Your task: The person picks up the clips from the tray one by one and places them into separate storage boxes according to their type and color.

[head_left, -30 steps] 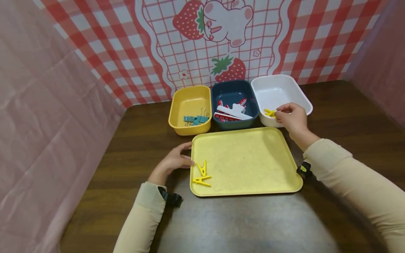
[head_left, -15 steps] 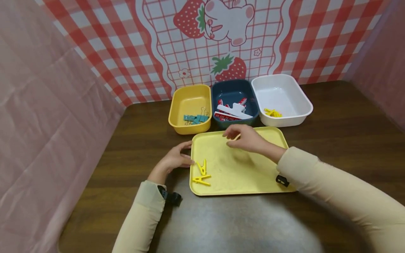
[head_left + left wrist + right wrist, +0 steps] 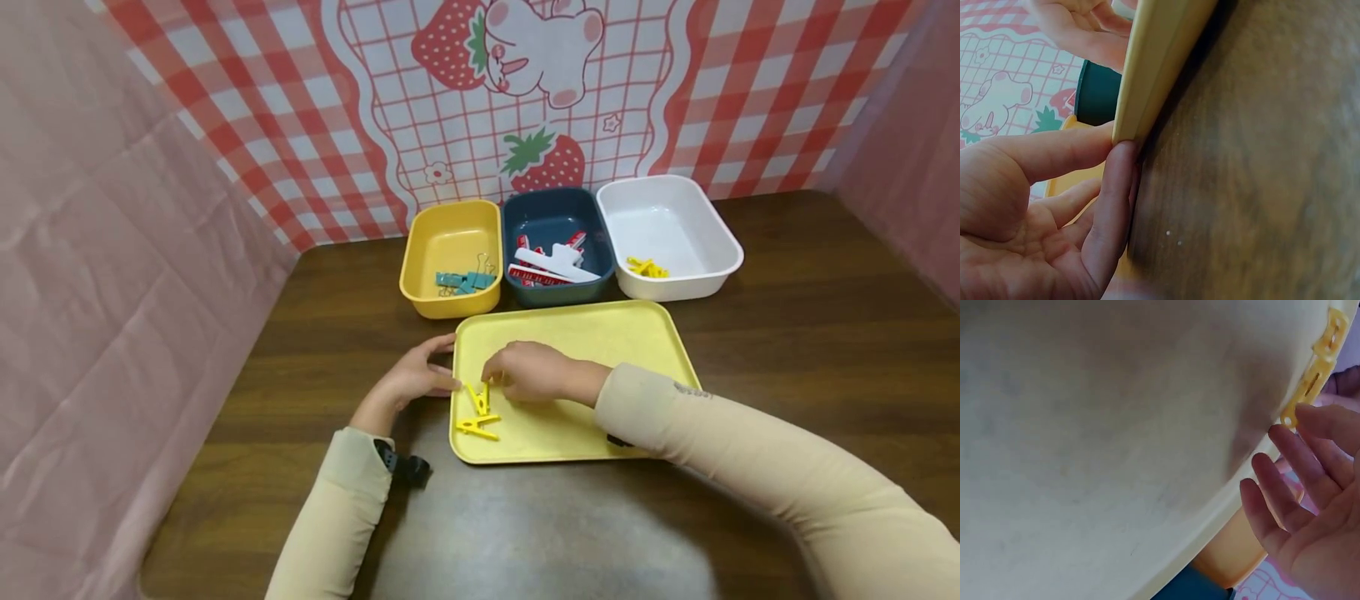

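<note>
Two yellow clothespins lie at the left end of the pale yellow tray point(image 3: 585, 350). My right hand point(image 3: 532, 371) is over the tray, its fingertips at the end of the upper clothespin point(image 3: 480, 402). In the right wrist view, thumb and index finger stand on either side of that clothespin's end point(image 3: 1309, 384), the other fingers spread. No firm grip on it shows. The lower clothespin point(image 3: 477, 428) lies just in front. My left hand point(image 3: 411, 379) holds the tray's left edge; in the left wrist view, its thumb and a finger pinch the rim point(image 3: 1141, 81).
Behind the tray stand three bins side by side. The yellow bin point(image 3: 420, 287) has teal binder clips point(image 3: 467, 283), the dark blue bin point(image 3: 528, 208) has red and white clips point(image 3: 555, 265), and the white bin point(image 3: 701, 287) has yellow clothespins point(image 3: 647, 267).
My right hand has moved from the white bin leftward across the tray to the upper clothespin. The left hand stays at the tray's edge, and the two clothespins lie where they were.
</note>
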Tool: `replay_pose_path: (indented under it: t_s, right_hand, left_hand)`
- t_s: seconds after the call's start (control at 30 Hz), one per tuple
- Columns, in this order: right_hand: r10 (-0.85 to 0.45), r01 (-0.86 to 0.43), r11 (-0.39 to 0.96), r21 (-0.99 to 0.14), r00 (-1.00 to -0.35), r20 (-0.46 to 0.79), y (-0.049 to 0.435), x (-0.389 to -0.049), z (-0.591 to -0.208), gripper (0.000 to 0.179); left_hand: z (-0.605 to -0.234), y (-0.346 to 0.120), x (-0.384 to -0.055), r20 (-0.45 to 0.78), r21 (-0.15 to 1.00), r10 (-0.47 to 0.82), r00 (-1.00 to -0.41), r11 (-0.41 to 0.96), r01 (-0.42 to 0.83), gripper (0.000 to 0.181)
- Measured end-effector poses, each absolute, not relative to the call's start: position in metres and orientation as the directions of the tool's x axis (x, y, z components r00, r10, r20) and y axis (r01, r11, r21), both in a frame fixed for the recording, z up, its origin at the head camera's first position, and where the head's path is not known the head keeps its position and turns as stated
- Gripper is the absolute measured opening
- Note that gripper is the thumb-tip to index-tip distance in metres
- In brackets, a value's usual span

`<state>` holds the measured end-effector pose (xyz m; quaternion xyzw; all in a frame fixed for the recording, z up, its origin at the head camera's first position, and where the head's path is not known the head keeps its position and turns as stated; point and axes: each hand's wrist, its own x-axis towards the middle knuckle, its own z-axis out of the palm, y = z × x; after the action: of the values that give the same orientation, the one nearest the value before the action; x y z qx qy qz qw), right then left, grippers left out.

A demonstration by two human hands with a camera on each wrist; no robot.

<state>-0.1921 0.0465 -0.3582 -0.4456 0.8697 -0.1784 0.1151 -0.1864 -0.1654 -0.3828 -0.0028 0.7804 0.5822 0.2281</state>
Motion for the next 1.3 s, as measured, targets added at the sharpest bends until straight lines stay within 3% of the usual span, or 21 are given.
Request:
replay_pose_path:
  t_s: [0.37, 0.47, 0.57, 0.7, 0.93, 1.03, 1.17, 1.3]
  right_hand:
    - [-0.809, -0.75, 0.526, -0.401, -0.587, 0.036, 0.053, -0.188, -0.361, 0.008]
    - [-0.785, -0.714, 0.513, -0.477, -0.615, 0.076, 0.063, -0.188, -0.36, 0.01]
    - [-0.722, -0.619, 0.503, -0.603, -0.684, 0.1, 0.078, -0.188, -0.357, 0.007]
    - [-0.582, -0.471, 0.513, -0.717, -0.805, 0.112, 0.104, -0.19, -0.348, 0.005]
    - [-0.206, -0.23, 0.619, -0.751, -0.97, 0.128, 0.158, -0.201, -0.33, 0.018]
    - [-0.017, -0.092, 0.575, -0.813, -0.995, 0.101, 0.18, -0.206, -0.326, 0.027]
    - [0.173, 0.009, 0.441, -0.897, -0.982, 0.075, 0.204, -0.213, -0.328, 0.034]
    - [0.231, 0.052, 0.31, -0.949, -0.973, 0.022, 0.218, -0.217, -0.334, 0.029]
  left_hand:
    - [-0.383, -0.165, -0.186, -0.358, 0.907, 0.253, -0.899, 0.322, -0.271, 0.077]
    - [-0.384, -0.166, -0.186, -0.36, 0.907, 0.251, -0.899, 0.32, -0.274, 0.077]
    - [-0.384, -0.166, -0.186, -0.368, 0.906, 0.25, -0.895, 0.314, -0.285, 0.077]
    - [-0.384, -0.165, -0.186, -0.367, 0.909, 0.26, -0.893, 0.302, -0.286, 0.077]
    - [-0.383, -0.165, -0.186, -0.37, 0.903, 0.252, -0.894, 0.322, -0.283, 0.077]
    - [-0.383, -0.165, -0.186, -0.374, 0.899, 0.247, -0.894, 0.334, -0.284, 0.077]
    - [-0.382, -0.165, -0.186, -0.375, 0.897, 0.238, -0.896, 0.337, -0.286, 0.077]
    - [-0.383, -0.165, -0.186, -0.371, 0.9, 0.239, -0.897, 0.329, -0.284, 0.077]
